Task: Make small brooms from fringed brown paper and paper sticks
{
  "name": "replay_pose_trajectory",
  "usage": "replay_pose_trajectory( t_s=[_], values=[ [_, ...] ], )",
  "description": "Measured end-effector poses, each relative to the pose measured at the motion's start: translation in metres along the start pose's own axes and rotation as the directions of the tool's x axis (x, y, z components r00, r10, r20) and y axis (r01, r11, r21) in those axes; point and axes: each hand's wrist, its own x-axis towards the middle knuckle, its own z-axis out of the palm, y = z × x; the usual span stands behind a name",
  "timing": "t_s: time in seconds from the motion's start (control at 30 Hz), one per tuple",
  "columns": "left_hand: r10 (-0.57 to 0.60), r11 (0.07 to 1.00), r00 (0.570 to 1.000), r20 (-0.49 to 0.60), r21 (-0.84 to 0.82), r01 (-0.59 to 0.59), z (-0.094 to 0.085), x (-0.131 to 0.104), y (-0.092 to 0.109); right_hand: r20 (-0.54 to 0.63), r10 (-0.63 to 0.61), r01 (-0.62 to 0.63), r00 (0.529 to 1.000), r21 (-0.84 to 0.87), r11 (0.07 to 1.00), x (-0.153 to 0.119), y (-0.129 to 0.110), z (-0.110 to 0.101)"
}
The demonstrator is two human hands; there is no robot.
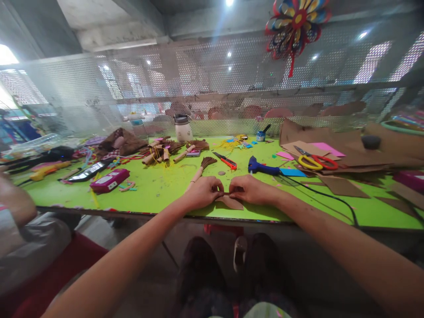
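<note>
Near the table's front edge, my left hand (pixel 206 192) and my right hand (pixel 249 190) face each other with fingertips pinched. Between them they grip the upper edge of a small piece of brown paper (pixel 231 202), whose lower part lies on the green table. A rolled brown paper tube with a fringed end (pixel 202 169) lies just beyond my left hand, its lower end partly hidden. Behind the hands are a red and black utility knife (pixel 226 162) and a small round disc (pixel 221 173). A blue glue gun (pixel 263 168) rests beyond my right hand.
Scissors (pixel 316 160) lie on brown paper sheets (pixel 344 185) at the right. The glue gun's black cord (pixel 324 194) curves past my right forearm. At the left sit a magenta box (pixel 110 180) and several paper tubes (pixel 165 153). Another person's arm (pixel 15 196) is at far left.
</note>
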Motion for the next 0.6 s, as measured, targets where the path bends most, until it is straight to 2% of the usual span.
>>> replay_pose_trajectory(
  t_s=[0.3, 0.5, 0.6],
  values=[
    [0.079, 0.995, 0.997, 0.012, 0.064, -0.08, -0.0027, 0.001, 0.0004, 0.009, 0.003, -0.003, 1.0, -0.033, 0.999, 0.0016, 0.0003, 0.0002],
    [0.153, 0.982, 0.988, 0.01, 0.111, -0.153, -0.0022, 0.0007, -0.0015, -0.028, -0.145, 0.141, 0.989, -0.121, 0.983, 0.0022, 0.0039, 0.0013],
    [0.173, 0.975, 0.985, 0.021, 0.138, -0.175, -0.0025, 0.0004, 0.0009, -0.038, -0.186, 0.175, 0.982, -0.193, 0.965, 0.0011, 0.0065, 0.0035]
  ],
)
